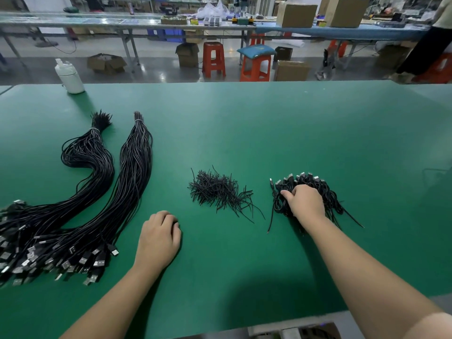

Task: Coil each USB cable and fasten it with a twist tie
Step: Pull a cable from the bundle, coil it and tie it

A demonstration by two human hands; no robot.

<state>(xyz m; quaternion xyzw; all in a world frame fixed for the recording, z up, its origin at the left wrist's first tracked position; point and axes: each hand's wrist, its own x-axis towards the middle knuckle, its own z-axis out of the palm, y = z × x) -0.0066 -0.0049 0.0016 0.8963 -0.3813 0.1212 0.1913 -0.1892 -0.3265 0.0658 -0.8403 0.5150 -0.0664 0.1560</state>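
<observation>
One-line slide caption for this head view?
Right hand rests on pile of coiled black USB cables; left hand curled on green table.

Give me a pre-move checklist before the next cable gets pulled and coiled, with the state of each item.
1. Uncoiled cable bundles within reach on the left hand's side: ok.
2. Twist ties in a loose pile between the hands: ok.
3. Left hand holding no cable: ok, fingers curled on the mat with no cable in them.
4. Right hand clear of the finished pile: not ok, it rests on the coiled cables.
5. Bundles untied so one cable slides out: not ok, bands at the far ends bind both.
6. Bare green mat in front for coiling: ok.
</observation>
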